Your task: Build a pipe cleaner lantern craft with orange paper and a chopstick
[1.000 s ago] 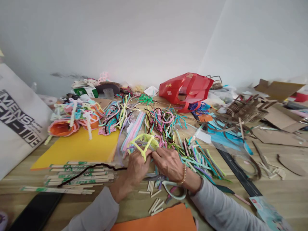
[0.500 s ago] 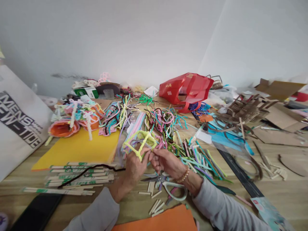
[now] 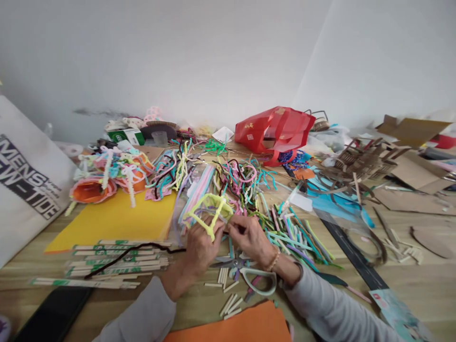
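Note:
My left hand [image 3: 203, 249] grips a bent yellow-green pipe cleaner shape [image 3: 208, 211], which rises above my fingers as an open angular frame. My right hand [image 3: 249, 236] pinches at the shape's right end, and its fingertips partly hide that end. Just beneath my right hand lie scissors with pale green handles [image 3: 258, 280]. A heap of multicoloured pipe cleaners [image 3: 238, 183] spreads beyond both hands. A dark brown pipe cleaner [image 3: 138, 249] runs left from my left hand across a stack of wrapped chopsticks [image 3: 117, 261].
Pipe cleaner flowers [image 3: 107, 175] rest beyond a yellow card sheet [image 3: 114, 223]. An orange sheet [image 3: 228, 327] lies at the near edge. Further off are a red bag [image 3: 274, 130], cardboard scraps [image 3: 409, 199], a black ruler [image 3: 352, 249] and a white printed tote [image 3: 28, 180].
My right hand has shifted slightly right, and the yellow-green shape has tilted and turned a little in my fingers. The surrounding objects appear nearly unchanged.

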A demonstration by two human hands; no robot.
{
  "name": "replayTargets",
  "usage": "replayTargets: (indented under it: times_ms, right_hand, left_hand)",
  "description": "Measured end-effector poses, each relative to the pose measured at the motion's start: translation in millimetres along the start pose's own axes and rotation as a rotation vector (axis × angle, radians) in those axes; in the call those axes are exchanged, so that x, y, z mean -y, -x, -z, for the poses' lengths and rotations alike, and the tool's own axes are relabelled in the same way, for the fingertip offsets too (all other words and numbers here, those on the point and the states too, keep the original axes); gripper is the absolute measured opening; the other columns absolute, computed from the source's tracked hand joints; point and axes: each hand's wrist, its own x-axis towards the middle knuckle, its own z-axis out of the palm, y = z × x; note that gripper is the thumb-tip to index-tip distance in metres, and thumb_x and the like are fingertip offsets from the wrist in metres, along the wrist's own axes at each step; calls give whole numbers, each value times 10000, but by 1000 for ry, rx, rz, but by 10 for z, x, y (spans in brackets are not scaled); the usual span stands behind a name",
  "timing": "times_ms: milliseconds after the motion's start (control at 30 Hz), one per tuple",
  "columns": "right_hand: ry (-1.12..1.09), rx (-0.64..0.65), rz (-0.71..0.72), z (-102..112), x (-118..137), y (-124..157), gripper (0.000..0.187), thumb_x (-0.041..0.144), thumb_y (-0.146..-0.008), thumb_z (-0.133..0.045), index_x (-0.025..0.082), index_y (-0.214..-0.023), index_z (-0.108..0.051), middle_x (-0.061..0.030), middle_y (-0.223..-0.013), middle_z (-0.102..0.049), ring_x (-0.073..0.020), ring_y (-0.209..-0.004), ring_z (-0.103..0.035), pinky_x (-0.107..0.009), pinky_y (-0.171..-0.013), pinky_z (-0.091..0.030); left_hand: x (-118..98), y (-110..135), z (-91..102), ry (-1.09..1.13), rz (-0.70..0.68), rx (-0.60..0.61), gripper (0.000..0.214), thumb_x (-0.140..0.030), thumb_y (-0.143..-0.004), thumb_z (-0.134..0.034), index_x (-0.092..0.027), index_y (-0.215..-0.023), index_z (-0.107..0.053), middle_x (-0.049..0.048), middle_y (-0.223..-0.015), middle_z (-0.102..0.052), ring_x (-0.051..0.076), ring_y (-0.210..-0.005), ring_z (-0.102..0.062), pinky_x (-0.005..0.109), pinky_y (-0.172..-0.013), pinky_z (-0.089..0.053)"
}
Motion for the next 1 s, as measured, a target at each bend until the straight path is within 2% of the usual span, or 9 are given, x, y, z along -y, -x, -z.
replayTargets:
  times_ms: [100, 167, 233, 367, 500, 600, 800, 933, 1000]
  right_hand:
    - [789, 34, 403, 55, 35, 52, 152, 137, -894, -473, 171, -798, -585, -35, -753, -577, -147, -668, -478, -266, -579, -288]
    - [1054, 69, 531, 75, 30, 74, 153, 122, -919, -448, 172, -875, -585, -56, -803, -597, -167, -706, -503, -283, -585, -298]
    - [1154, 63, 581, 85, 9, 80, 153, 126, -930, -443, 177, -877, -578, -48, -777, -591, -173, -694, -504, -291, -579, -298]
    - [1085, 12, 574, 103, 4, 51, 197, 153, -951, -424, 176, -828, -577, -36, -744, -596, -159, -670, -516, -280, -574, -295]
    - [756, -18, 332, 179, 131, -2, 280, 310, -989, -408, 161, -836, -589, -14, -710, -607, -115, -614, -518, -231, -579, -322]
    - [583, 117, 174, 319, 283, -25, 365, 356, -991, -393, 154, -765, -596, 11, -623, -576, -94, -546, -474, -212, -543, -316]
    - [515, 380, 137, 640, 588, 53, 234, 326, -943, -491, 161, -915, -655, -13, -779, -656, -108, -654, -549, -208, -598, -371]
    - [541, 415, 142, 682, 699, 130, 196, 300, -925, -512, 173, -864, -649, 4, -736, -632, -106, -642, -532, -217, -614, -377]
    - [470, 408, 110, 630, 683, 139, 226, 319, -926, -509, 168, -818, -637, 9, -692, -610, -100, -609, -517, -213, -579, -371]
  left_hand:
    - [-39, -30, 2, 97, 128, 81, 197, -144, -854, -509, -172, -755, -678, 53, -673, -709, 221, -632, -664, 315, -590, -489]
    - [-71, -64, 23, 219, 261, 151, 194, -124, -828, -511, -171, -750, -682, 44, -679, -711, 204, -625, -656, 302, -588, -488]
    - [-94, -101, 50, 369, 398, 204, 175, -121, -802, -520, -169, -742, -678, 37, -711, -719, 186, -634, -650, 289, -608, -494]
    - [-84, -157, 90, 634, 578, 220, 146, -187, -797, -531, -153, -742, -662, 39, -704, -705, 179, -644, -641, 282, -626, -504]
    - [-36, -186, 112, 689, 645, 151, 104, -211, -766, -576, -166, -713, -653, 21, -670, -688, 182, -647, -636, 282, -638, -501]
    - [16, -196, 122, 665, 668, 98, 85, -218, -753, -601, -173, -711, -661, 20, -667, -690, 186, -652, -632, 288, -649, -492]
    - [118, -188, 98, 709, 716, 63, 112, -268, -766, -621, -169, -722, -653, 15, -639, -681, 179, -623, -627, 280, -641, -483]
    - [121, -182, 83, 696, 713, 74, 126, -277, -769, -615, -161, -745, -656, 24, -650, -678, 184, -630, -621, 287, -633, -478]
    - [101, -184, 91, 666, 682, 66, 127, -270, -769, -609, -160, -727, -657, 29, -665, -682, 187, -654, -624, 293, -657, -479]
